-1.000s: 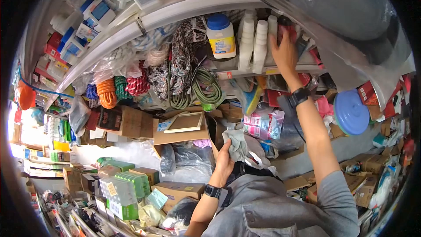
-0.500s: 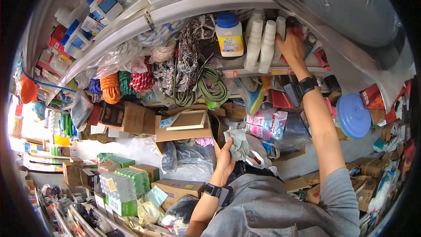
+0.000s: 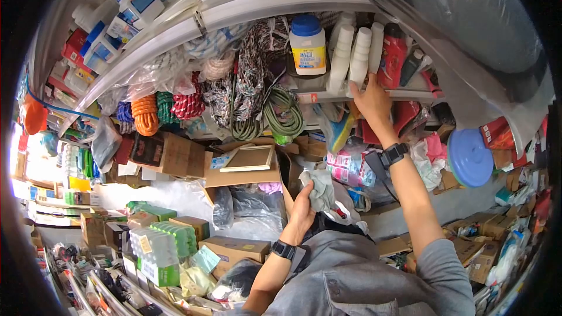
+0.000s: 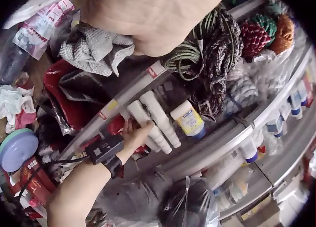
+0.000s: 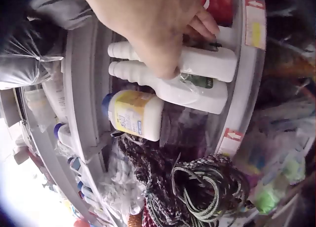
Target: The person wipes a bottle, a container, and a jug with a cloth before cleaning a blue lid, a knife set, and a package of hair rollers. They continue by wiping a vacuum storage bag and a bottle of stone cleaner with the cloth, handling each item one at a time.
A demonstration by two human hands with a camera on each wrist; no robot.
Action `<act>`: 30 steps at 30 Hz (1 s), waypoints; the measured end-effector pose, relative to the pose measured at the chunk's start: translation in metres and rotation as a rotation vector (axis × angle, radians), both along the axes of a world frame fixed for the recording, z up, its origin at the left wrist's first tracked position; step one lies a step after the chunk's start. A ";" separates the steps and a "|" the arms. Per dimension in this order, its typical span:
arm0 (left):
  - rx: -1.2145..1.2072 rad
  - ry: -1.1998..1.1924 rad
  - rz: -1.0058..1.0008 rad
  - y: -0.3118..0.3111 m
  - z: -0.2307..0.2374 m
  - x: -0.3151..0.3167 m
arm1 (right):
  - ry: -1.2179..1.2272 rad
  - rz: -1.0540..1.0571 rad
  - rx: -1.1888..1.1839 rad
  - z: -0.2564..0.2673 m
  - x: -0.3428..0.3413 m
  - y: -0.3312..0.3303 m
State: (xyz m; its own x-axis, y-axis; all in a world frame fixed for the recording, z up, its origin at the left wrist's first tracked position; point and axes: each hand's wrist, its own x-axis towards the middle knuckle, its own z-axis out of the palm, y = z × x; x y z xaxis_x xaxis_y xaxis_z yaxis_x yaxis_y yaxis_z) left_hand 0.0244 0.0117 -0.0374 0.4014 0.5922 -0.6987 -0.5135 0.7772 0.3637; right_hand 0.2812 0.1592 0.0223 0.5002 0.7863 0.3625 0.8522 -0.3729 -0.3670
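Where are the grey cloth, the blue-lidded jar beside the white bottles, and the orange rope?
Grey cloth (image 3: 321, 192): head view, its crumpled middle.
Blue-lidded jar (image 3: 308, 54): head view, its yellow label.
Orange rope (image 3: 146, 119): head view, its coiled middle.

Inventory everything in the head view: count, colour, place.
slim bottles: at least three, white, on the shelf
cloth: one, grey, lower middle
tub: one, white, left of slim bottles
larger bottle: one, red, right of slim bottles
blue-capped containers: several, white, upper left
rope bundles: several, mixed colours, left of tub
round item: one, blue, far right
cardboard boxes: several, brown, below
clutter: uncountable, mixed, all around
wristbands: two, black, on wrists
left hand: one, bare, holding cloth
right hand: one, bare, at slim bottles
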 end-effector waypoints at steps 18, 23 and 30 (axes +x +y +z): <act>0.545 0.031 0.002 0.078 0.057 0.035 | 0.487 0.126 0.097 -0.041 -0.009 -0.068; 1.670 0.827 0.074 0.149 0.120 0.109 | 0.717 0.136 0.137 -0.071 -0.025 -0.126; 2.219 1.247 0.224 0.206 0.135 0.200 | 0.736 0.118 0.113 -0.082 -0.032 -0.192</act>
